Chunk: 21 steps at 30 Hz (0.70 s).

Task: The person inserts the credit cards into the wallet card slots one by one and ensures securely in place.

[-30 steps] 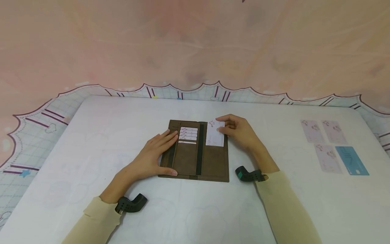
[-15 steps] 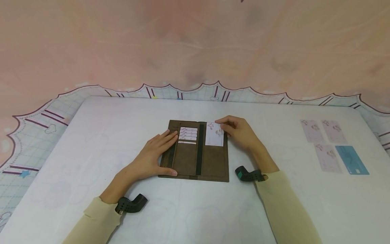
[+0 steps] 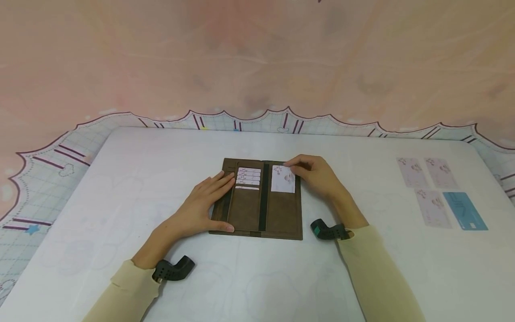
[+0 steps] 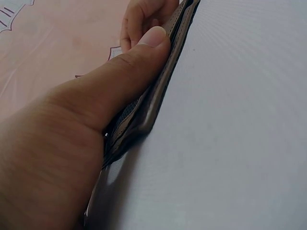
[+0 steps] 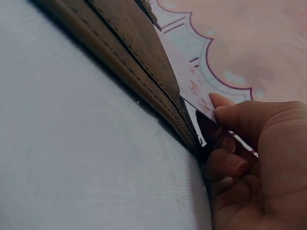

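A brown wallet [image 3: 284, 219] lies open flat on the white table. My left hand [image 3: 197, 208] rests spread over its left edge, and in the left wrist view the thumb [image 4: 139, 60] lies on the wallet's border. My right hand [image 3: 318, 174] pinches a white card with a pink print [image 3: 283, 182] by its upper right corner. The card's lower end is hidden in the right-hand pocket. In the right wrist view the thumb is on the card's [image 5: 192, 86] face, with fingers behind it. Several cards [image 3: 248, 176] show stacked in the left-hand slots.
To the right on the table [image 3: 257, 277] lie a blue card [image 3: 465, 211] and several pale printed cards, among them one pale card [image 3: 433, 209] beside the blue one. A patterned cloth border [image 3: 253, 120] runs along the table's back edge.
The card in my right hand has slid down, and less of it shows above the pocket. My right hand has come down slightly with it. The left hand has stayed in place.
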Motion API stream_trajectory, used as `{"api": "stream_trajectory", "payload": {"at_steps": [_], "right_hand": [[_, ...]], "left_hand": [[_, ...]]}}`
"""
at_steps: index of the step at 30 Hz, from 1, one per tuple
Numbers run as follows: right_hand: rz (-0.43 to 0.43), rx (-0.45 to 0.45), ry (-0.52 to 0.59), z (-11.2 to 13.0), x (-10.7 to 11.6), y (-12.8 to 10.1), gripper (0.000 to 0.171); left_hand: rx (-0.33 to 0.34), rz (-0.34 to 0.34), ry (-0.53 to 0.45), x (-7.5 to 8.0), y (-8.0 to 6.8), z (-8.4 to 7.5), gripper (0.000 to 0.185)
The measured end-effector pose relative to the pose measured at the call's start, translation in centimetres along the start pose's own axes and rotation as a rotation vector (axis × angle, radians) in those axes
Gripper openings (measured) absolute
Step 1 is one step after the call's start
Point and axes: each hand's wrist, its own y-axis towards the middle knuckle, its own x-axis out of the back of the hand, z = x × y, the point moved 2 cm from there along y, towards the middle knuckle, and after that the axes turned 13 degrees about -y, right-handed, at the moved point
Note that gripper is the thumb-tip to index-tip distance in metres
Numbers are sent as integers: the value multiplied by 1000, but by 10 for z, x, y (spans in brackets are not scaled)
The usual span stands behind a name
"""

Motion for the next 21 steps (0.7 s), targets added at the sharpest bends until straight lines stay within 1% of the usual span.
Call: {"api": "stream_trajectory", "payload": {"at_steps": [8, 21], "right_hand": [[25, 10, -26, 3, 0, -1, 19], [58, 21, -61, 1, -2, -2, 17]], "left_hand": [[3, -1, -1, 1, 0, -1, 112], [4, 3, -6, 0, 0, 0, 111]]}}
